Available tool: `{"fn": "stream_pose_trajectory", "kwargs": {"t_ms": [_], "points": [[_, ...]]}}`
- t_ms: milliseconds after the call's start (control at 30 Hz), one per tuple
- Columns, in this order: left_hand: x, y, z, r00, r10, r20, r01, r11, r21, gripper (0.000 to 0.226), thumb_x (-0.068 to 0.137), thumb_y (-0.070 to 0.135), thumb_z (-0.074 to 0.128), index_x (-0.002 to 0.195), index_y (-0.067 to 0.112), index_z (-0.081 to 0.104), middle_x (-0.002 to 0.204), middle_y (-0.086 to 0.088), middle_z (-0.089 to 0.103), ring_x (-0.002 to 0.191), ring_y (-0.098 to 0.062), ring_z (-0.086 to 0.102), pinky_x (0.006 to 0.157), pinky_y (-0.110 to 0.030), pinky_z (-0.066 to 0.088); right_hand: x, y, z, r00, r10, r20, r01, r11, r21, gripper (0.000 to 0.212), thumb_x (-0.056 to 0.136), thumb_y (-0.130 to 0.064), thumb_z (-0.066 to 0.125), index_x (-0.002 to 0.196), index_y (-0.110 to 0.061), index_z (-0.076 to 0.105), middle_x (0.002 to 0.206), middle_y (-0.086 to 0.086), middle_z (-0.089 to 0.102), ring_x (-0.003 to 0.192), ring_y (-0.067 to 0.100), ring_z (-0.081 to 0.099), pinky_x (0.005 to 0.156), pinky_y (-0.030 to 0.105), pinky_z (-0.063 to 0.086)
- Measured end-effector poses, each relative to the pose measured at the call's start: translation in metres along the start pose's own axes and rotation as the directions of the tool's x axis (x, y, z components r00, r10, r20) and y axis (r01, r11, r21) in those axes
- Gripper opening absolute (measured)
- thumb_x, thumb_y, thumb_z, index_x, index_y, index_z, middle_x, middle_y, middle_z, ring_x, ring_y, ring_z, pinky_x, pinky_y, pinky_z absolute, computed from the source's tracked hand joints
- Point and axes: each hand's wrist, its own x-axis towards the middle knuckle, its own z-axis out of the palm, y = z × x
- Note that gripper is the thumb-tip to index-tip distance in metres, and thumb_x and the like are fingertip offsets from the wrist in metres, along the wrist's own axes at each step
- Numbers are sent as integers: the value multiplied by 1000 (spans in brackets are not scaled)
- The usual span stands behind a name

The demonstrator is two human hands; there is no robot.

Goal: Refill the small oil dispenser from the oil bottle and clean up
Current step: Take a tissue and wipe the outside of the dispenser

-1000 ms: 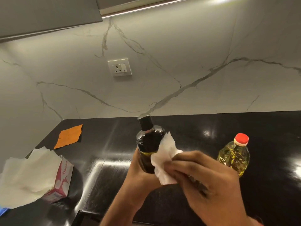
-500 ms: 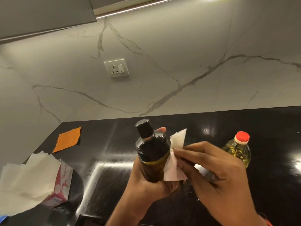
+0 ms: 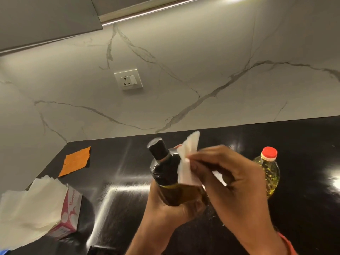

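Black counter (image 3: 128, 181): left hand (image 3: 165, 208) grips dispenser (image 3: 165, 172); right hand (image 3: 235, 184) pinches tissue (image 3: 185, 162) against it.

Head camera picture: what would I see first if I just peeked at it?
First the dark bottle held up in the middle: the left hand grips its bottom while the right hand presses a white tissue against its side. Next, the yellow oil bottle with a red cap stands on the black counter to the right.
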Motion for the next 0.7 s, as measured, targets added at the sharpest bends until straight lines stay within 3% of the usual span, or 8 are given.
{"fn": "stream_pose_trajectory", "kwargs": {"t_ms": [67, 133, 233, 333, 467, 600, 700], "points": [[-1, 0, -2, 1000, -1, 10, 1, 1000, -3, 65, 69, 1, 78, 130, 11, 61, 97, -18, 72, 83, -29, 71, 71, -35, 59, 4, 8, 1, 999, 34, -2, -33, 999, 12, 14, 85, -18, 74, 96, -25, 77, 95, -16, 75, 89, 8, 73, 71, 28, 61], [1, 4, -7, 999, 27, -17, -27, 1000, -15, 90, 65, 0, 80, 147, 21, 49, 113, -19, 70, 99, -35, 69, 84, -44, 59, -7, 21, -1, 994, 103, 28, -105, 992, 65, 15, 84, -12, 78, 95, -23, 78, 92, -13, 75, 86, 11, 74, 69, 34, 61], [7, 9, -13, 995, 62, -74, -62, 998, 0, 99, 57, 4, 87, 146, 32, 52, 106, -14, 67, 93, -31, 66, 83, -42, 59, -29, 27, -4, 993, 114, 40, -117, 991, 69, 11, 82, -24, 78, 91, -28, 79, 93, -15, 75, 84, 7, 74, 68, 28, 60], [7, 2, -9, 993, 34, -110, -31, 999, 31, 88, 59, 3, 84, 140, 27, 58, 109, -11, 73, 96, -28, 70, 83, -43, 59, -23, 11, 1, 999, 32, 15, -34, 995, 96, 14, 85, -28, 71, 94, -22, 80, 97, -16, 74, 88, 6, 73, 70, 21, 58], [5, 3, 0, 998, -6, -69, 8, 1000, 23, 56, 64, 5, 80, 119, 8, 67, 87, -15, 71, 74, -22, 70, 62, -30, 57, 5, 10, 7, 1000, 0, 3, 0, 999, 54, 16, 89, -24, 69, 100, -17, 78, 100, -14, 74, 93, 7, 72, 73, 24, 59], [9, 12, -5, 993, 15, -117, -20, 999, -39, 97, 56, 4, 85, 144, 30, 54, 106, -13, 70, 93, -29, 69, 79, -41, 60, -13, 33, 1, 991, 126, 53, -129, 989, 68, 12, 86, -20, 75, 96, -26, 77, 95, -16, 74, 88, 8, 73, 71, 34, 61], [11, 11, -4, 989, 14, -148, -15, 1000, -3, 97, 57, 5, 89, 143, 35, 55, 106, -14, 69, 94, -33, 65, 81, -45, 57, -25, 26, -1, 996, 70, 46, -72, 996, 47, 11, 86, -31, 72, 93, -28, 80, 96, -18, 74, 87, 7, 73, 70, 29, 60]]}}
